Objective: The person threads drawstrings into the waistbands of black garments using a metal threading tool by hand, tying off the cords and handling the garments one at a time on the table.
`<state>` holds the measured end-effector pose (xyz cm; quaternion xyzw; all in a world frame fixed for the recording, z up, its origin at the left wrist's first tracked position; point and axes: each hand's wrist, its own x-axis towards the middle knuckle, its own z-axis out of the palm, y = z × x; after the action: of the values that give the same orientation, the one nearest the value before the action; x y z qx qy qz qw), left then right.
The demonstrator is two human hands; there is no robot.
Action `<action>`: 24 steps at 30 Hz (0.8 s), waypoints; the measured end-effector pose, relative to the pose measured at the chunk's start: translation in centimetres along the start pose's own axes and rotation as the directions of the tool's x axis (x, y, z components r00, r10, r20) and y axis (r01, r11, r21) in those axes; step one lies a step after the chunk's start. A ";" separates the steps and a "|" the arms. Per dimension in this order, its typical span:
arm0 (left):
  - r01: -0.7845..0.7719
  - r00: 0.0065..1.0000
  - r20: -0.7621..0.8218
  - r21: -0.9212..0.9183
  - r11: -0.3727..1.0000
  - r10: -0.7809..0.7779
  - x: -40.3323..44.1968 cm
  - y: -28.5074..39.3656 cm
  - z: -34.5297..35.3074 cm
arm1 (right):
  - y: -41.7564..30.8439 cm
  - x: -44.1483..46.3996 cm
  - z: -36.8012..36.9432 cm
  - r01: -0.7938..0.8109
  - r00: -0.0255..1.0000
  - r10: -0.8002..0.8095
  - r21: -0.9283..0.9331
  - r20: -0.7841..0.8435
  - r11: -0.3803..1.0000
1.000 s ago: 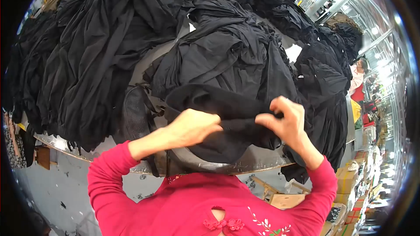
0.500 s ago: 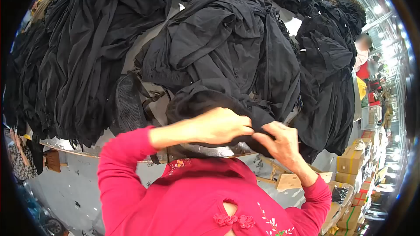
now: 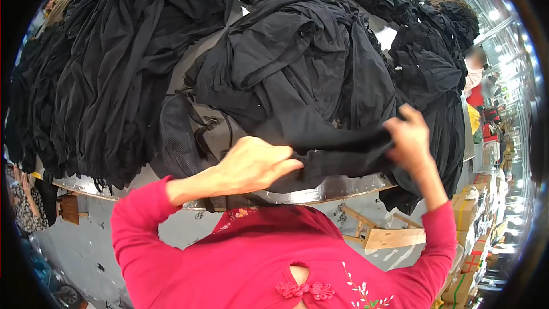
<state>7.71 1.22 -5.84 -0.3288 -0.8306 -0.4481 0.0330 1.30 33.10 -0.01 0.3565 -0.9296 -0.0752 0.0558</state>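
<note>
Grey floor (image 3: 126, 234) with dark scraps on it spreads out below a shiny-edged table (image 3: 349, 185) piled with black fabric. At the far left edge, another person in a patterned garment (image 3: 33, 209) stands near a brown wooden stool (image 3: 67, 210). Next comes a big left heap (image 3: 108, 74) of dark cloth hanging in long folds over the table's edge, with a black mesh piece (image 3: 178, 137) lying just beside it.

Then the worker's left hand (image 3: 251, 163), curled tight, thumb against fingers, on the near end of a black cloth (image 3: 349, 163). That cloth stretches between the two hands, above the near edge of the table and in front of a rumpled middle heap (image 3: 286, 51). I'd judge it light, soft and limp, not fragile, likely to sag wherever it isn't supported; its two ends look like the best places to hold, with a pinch of thumb and fingers.

At its other end is the right hand (image 3: 409, 140), fingers bent over the fabric but blurred, so I can't tell how firmly they close. Beyond hangs a right heap (image 3: 432, 103), and past that stand stacked cartons (image 3: 460, 214).
</note>
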 end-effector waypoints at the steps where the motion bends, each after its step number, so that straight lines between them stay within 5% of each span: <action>1: 0.056 0.998 -0.013 -0.060 0.997 -0.056 -1.1 -0.2 -0.6 | 3.2 0.2 0.1 -0.083 0.996 0.084 -0.103 0.004 0.991; 4: 0.164 0.984 -0.058 -0.054 0.985 -0.167 -3.4 -1.2 -1.8 | 2.3 3.6 0.4 0.068 0.972 -0.060 0.026 -0.229 0.997; 6: 0.164 0.984 -0.083 0.049 0.985 -0.160 -5.6 -2.8 -2.7 | -0.3 5.1 -0.1 0.098 0.995 -0.103 0.201 0.016 0.975; 7: 0.182 0.979 -0.103 0.037 0.983 -0.178 -6.7 -3.4 -3.1 | -1.5 5.2 0.0 0.203 0.979 -0.196 0.290 -0.050 0.935; 10: 0.152 0.982 -0.115 0.033 0.988 -0.147 -8.1 -3.9 -2.4 | -3.3 5.9 0.2 0.388 0.919 -0.395 0.148 0.020 0.910; 14: 0.006 0.994 -0.112 0.181 0.983 0.015 -7.2 -4.4 0.5 | -4.1 6.7 0.0 0.406 0.912 -0.410 0.134 0.006 0.904; 17: 0.064 0.996 -0.081 0.253 0.965 -0.045 -4.5 -2.8 3.9 | -6.0 6.9 -0.5 0.343 0.939 -0.334 0.202 -0.076 0.917; 22: 0.021 0.979 -0.203 0.070 0.997 -0.006 0.9 1.0 8.9 | -6.4 6.6 -1.0 0.334 0.937 -0.304 0.190 -0.170 0.923; 24: -0.117 0.988 -0.109 -0.083 0.990 0.107 0.0 2.8 7.2 | -5.0 6.3 -1.8 0.428 0.903 -0.426 0.024 -0.050 0.903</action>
<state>11.03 7.80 -8.06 -0.3523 -0.7872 -0.4987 0.0866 0.16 25.05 1.18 0.5539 -0.8286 -0.0618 0.0523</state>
